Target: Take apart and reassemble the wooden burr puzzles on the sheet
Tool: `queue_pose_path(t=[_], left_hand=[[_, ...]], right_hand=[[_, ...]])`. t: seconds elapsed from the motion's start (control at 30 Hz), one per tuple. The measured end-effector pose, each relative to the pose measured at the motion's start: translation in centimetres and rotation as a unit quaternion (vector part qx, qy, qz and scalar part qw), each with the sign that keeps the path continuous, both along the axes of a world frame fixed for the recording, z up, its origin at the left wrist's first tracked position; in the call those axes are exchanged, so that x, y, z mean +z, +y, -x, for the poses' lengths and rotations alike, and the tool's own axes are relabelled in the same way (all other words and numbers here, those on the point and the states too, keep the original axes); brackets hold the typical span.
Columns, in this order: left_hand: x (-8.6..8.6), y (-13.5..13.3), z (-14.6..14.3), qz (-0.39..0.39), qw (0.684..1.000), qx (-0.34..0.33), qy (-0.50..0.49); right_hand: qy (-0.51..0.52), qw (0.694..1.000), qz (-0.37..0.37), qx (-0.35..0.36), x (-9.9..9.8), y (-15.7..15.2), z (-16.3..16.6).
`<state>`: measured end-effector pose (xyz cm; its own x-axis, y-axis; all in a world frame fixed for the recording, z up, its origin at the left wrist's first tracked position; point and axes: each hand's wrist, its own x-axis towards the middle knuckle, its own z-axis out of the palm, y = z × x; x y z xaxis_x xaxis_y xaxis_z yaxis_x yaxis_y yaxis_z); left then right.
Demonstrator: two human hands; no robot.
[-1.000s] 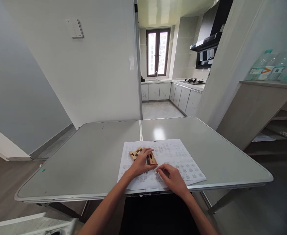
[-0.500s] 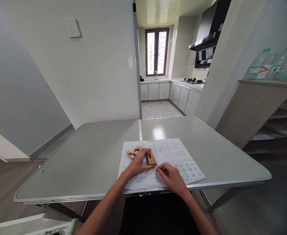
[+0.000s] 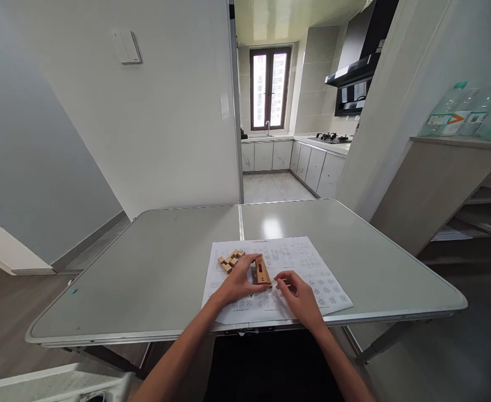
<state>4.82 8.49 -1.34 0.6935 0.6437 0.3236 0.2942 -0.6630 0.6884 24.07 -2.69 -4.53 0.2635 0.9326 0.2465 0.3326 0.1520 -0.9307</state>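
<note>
On the printed sheet (image 3: 333, 298), my left hand (image 3: 239, 279) grips a wooden block (image 3: 263, 273) between thumb and fingers. The block has a dark slot and a black mark like a 2 on its face. Just right of it is my right hand (image 3: 298, 293), its thumb and index fingertip pinched close together. Whether anything sits in that pinch is too small to make out. Several notched wooden pieces (image 3: 230, 261) lie in a loose group on the sheet, behind and left of my left hand.
The sheet rests on a grey folding table (image 3: 144, 279) with a metal rim. A small teal bit (image 3: 73, 291) lies near the left edge. Plastic bottles (image 3: 444, 114) stand on a cabinet (image 3: 433, 173) at the right. Beyond the table is a kitchen doorway.
The block in my left hand has shifted slightly right and turned a little, showing more of its slotted face. My right hand has moved slightly right. The loose pieces stay put.
</note>
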Motion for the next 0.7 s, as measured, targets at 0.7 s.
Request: queue_pose_path(t=[0.7], left_hand=[[0.32,-0.41,-0.17,0.014,1.000,-0.008,-0.016]], right_hand=[[-0.018,1.000,0.010,0.014,-0.21,0.14,-0.01]])
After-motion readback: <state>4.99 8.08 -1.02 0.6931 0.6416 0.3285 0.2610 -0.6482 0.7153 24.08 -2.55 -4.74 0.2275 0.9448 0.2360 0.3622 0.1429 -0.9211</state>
